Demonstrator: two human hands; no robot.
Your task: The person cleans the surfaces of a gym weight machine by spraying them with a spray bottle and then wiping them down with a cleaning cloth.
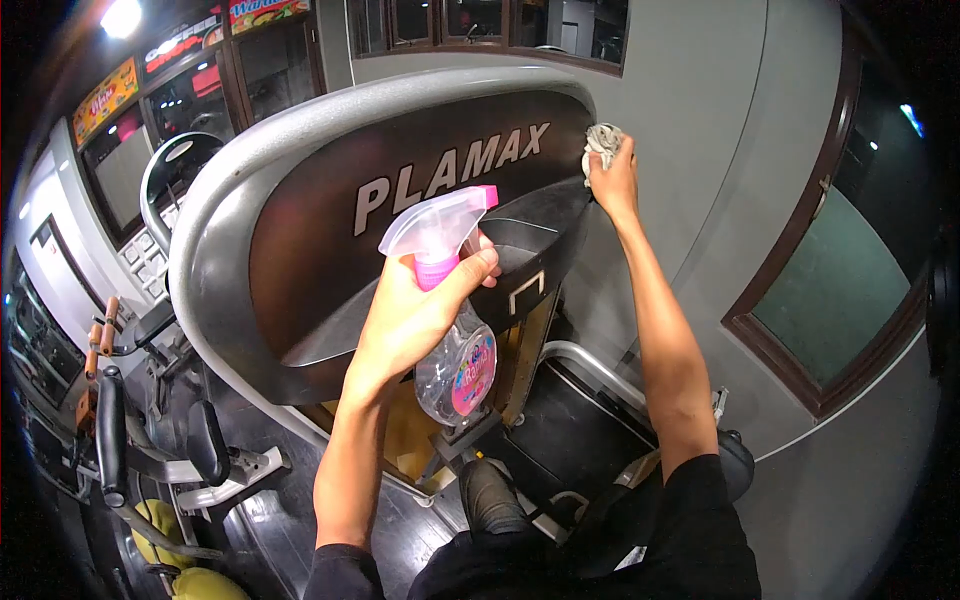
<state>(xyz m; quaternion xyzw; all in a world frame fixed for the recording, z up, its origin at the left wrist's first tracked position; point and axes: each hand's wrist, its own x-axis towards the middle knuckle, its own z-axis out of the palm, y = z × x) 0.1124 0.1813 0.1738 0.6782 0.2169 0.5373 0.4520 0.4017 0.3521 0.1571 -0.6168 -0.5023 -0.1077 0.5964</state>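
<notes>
Standing before a dark, silver-rimmed gym-machine shroud (310, 240), spread from the centre out to 9 and 12 o'clock and marked with PLAMAX lettering (476, 160). Holding a clear spray bottle (462, 365) near the centre in the left hand (402, 320), with fingers wrapped round the neck below the trigger head (435, 225). Keeping a bunched pale cloth (603, 143) at 1 o'clock in the right hand (617, 182), with fingers clenched on the wad, seemingly touching the shroud's far edge. Probably wiping there. For a good finish, flatten the wad into a pad, press evenly and follow the curve from 1 toward 2 o'clock in overlapping strokes. Cannot tell the cloth's dampness; if dry, mist the cloth sparingly. Avoid knocking the spray bottle against the shroud.
</notes>
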